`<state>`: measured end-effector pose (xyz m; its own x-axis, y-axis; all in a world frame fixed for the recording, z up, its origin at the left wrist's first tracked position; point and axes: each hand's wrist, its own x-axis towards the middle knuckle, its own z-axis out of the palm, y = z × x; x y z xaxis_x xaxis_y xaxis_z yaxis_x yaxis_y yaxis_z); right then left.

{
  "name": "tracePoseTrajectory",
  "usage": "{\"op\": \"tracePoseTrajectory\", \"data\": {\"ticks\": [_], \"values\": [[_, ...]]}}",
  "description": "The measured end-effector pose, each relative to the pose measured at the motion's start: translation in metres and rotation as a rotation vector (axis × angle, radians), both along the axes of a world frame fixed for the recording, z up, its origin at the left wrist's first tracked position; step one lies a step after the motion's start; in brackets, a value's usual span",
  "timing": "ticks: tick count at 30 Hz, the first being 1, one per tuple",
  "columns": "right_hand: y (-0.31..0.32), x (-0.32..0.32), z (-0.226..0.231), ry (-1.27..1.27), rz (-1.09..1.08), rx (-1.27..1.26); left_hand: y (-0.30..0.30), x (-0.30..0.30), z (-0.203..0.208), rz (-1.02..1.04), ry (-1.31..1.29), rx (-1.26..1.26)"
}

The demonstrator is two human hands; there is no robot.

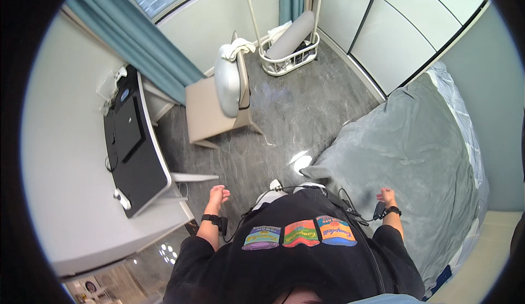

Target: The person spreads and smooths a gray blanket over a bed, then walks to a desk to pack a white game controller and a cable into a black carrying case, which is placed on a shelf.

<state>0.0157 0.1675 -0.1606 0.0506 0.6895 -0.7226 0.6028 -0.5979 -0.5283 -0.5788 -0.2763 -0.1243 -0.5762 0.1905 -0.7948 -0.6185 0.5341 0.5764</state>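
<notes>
My left hand (219, 194) hangs at my side in the air, fingers loosely bent and apart, with nothing in it. It is nearest to the leg of the white desk (192, 177). On the other side my right hand (386, 197) hangs beside the grey bed cover (404, 140), also holding nothing, its fingers loosely curled. From this view I cannot tell whether it touches the cover. Each wrist wears a black band with a small device, and a thin dark cable runs by my waist.
A beige chair (208, 104) with a silver cushion (227, 82) and a white cloth stands ahead-left. Behind it, a white rack basket (281, 66) holds a grey roll. On the desk lie a dark laptop (132, 126) and a black mat. White wardrobe doors (404, 30) close the far right.
</notes>
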Motion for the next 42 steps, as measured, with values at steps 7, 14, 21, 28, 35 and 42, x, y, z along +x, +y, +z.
{"op": "tracePoseTrajectory", "data": {"ticks": [7,14,21,28,35,42], "values": [[-0.026,-0.051,0.027,0.088,-0.164,-0.037,0.117,-0.097,0.014,-0.224,0.062,0.055],[0.003,-0.058,0.032,0.125,-0.454,0.03,0.226,-0.117,0.003,-0.552,0.017,0.095],[0.099,-0.084,0.031,0.214,-0.477,0.081,0.332,-0.145,-0.003,-0.609,0.144,0.183],[0.212,-0.123,0.049,0.154,-0.242,0.219,0.402,-0.183,0.004,-0.666,0.49,-0.041],[0.237,-0.168,0.057,0.15,-0.121,0.178,0.429,-0.223,0.06,-0.857,0.328,-0.294],[0.315,-0.257,0.091,0.02,0.176,0.158,0.436,-0.25,0.086,-1.072,0.514,-0.529]]}}
